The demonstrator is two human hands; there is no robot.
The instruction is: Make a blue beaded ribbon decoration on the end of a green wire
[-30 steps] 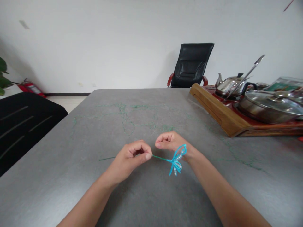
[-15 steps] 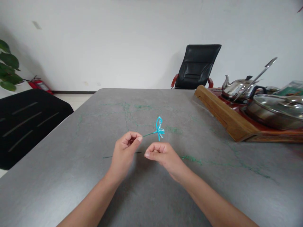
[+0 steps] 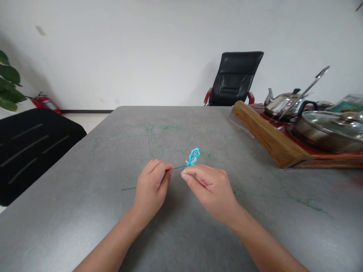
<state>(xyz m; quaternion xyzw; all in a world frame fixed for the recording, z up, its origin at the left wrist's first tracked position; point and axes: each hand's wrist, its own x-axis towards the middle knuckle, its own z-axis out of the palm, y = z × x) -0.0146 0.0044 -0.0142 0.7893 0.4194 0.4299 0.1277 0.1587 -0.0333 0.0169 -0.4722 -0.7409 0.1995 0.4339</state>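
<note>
My left hand pinches the thin green stem of a small turquoise wire flower with silvery loops. The stem points right, and the loops stand up just behind my right hand. Thumb and forefinger of that hand are pressed together close to the flower's base. Its lower loops are hidden there, and I cannot make out what lies between the fingertips. A loose dark green stick rests on the table, partly covered by my left hand.
Green fuzz and scratch-like lines mark the grey table. On the right, a wooden tray holds a metal teapot and a lidded pan. Black chairs stand behind and at left.
My right hand has moved up and right, closer to the flower's base. The flower has turned and sits slightly lower, with its lower loops now hidden. My left hand keeps its pinch.
</note>
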